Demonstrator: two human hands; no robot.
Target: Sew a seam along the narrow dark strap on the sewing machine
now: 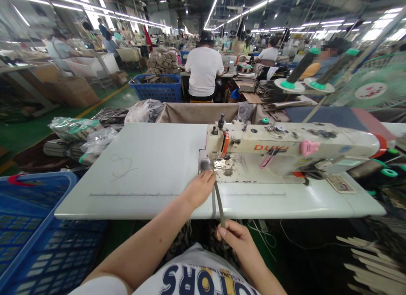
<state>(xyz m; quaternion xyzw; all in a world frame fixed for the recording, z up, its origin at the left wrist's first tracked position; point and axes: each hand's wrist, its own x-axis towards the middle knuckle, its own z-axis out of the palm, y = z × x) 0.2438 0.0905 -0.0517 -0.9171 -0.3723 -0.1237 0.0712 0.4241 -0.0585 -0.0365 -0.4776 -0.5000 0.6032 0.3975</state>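
Note:
A narrow grey-green fabric strip (219, 202) runs from the needle area of the sewing machine (294, 147) down over the table's front edge. Close in front of the presser foot, my left hand (201, 187) has its fingers pressed together on the strip's upper part. My right hand (236, 235) pinches the lower part between thumb and fingers, just below the table edge. Between the two hands the strip is stretched nearly straight. My left fingers hide where it meets the needle plate.
The white sewing table (152, 159) carries a loose thread (123, 170) and a printed ruler line. Blue baskets (38, 227) stand at the left, beside plastic-wrapped bundles (76, 130). Thread cones (301, 68) and a fan (371, 89) are at the right. A person (204, 68) sits ahead.

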